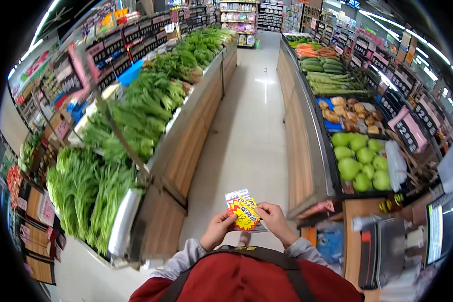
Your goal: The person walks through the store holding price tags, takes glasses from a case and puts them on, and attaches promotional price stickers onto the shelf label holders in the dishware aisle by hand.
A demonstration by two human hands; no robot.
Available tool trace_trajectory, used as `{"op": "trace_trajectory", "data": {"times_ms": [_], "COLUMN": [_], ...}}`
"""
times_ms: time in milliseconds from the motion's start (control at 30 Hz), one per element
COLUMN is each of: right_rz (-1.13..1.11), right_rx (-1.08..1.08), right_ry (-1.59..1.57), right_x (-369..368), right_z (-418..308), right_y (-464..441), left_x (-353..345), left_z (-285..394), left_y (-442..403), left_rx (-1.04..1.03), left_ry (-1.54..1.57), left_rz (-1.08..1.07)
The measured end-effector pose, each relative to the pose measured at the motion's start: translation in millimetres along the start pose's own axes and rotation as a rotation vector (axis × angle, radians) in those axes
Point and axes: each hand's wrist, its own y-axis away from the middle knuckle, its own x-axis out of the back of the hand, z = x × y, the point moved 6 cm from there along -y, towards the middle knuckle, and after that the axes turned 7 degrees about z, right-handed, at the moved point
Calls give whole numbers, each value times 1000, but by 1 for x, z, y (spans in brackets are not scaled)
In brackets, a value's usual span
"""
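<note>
In front of my chest, my left hand (218,230) pinches a yellow, red-edged starburst price tag (243,217) with handwritten figures on it. My right hand (275,221) is closed on the upper right edge of the same small stack of tags. A second yellow piece overlaps the starburst, and a white price label (235,195) sticks out behind them. How many tags are stacked there I cannot tell. Both hands are held over the aisle floor, apart from the produce stands on either side.
Leafy greens (151,95) fill the wood-sided stand on the left. Along the right stand lie green round gourds (358,168), brown root vegetables (350,111), cucumbers and carrots. A counter with a scale-like machine (382,251) and a screen (443,226) stands close at my right. The tiled aisle (246,110) runs between.
</note>
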Motion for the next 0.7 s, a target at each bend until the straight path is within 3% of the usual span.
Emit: {"op": "trace_trajectory", "data": {"times_ms": [200, 467, 633, 700], "right_rz": [-85, -165, -73, 67], "right_rx": [55, -12, -73, -90], "right_ry": [71, 35, -95, -135], "right_x": [18, 45, 94, 122], "right_z": [-34, -4, -41, -54], "right_y": [-207, -487, -650, -701], "left_x": [1, 36, 8, -12], "left_z": [106, 198, 297, 331], "left_y": [-159, -412, -593, -653], "left_rx": [-106, -122, -119, -106], "left_ry": [42, 93, -27, -116], "left_rz": [65, 155, -44, -111]}}
